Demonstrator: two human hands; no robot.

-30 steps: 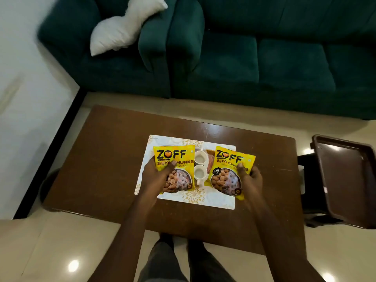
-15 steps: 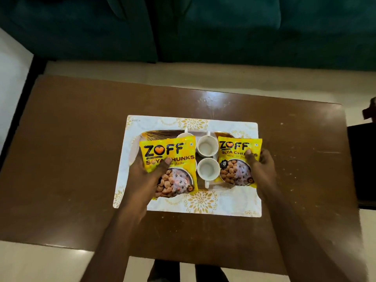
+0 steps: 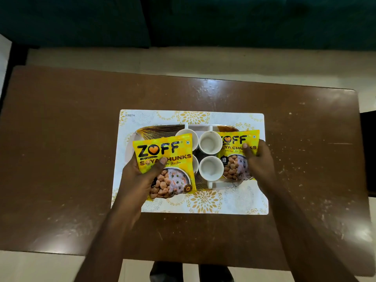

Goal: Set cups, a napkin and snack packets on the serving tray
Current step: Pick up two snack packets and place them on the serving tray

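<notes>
A white serving tray (image 3: 240,202) with gold flower prints lies on the brown table (image 3: 61,159). Several white cups stand in its middle, among them a far cup (image 3: 210,142) and a near cup (image 3: 211,168). My left hand (image 3: 140,180) grips a yellow Zoff soya chunks packet (image 3: 164,153) over the tray's left part, covering part of the left cups. My right hand (image 3: 258,161) holds a second, smaller yellow packet (image 3: 236,141) at the tray's right part. A dark gold-striped napkin (image 3: 160,130) peeks out behind the left packet.
A dark green sofa (image 3: 183,19) runs along the far side, past a strip of pale floor (image 3: 183,62). A dark object (image 3: 369,149) stands at the table's right edge. My legs (image 3: 191,271) show below the near table edge.
The camera has tilted down and moved closer over the tray. Both packets have come lower towards the tray, the right one further right past the cups.
</notes>
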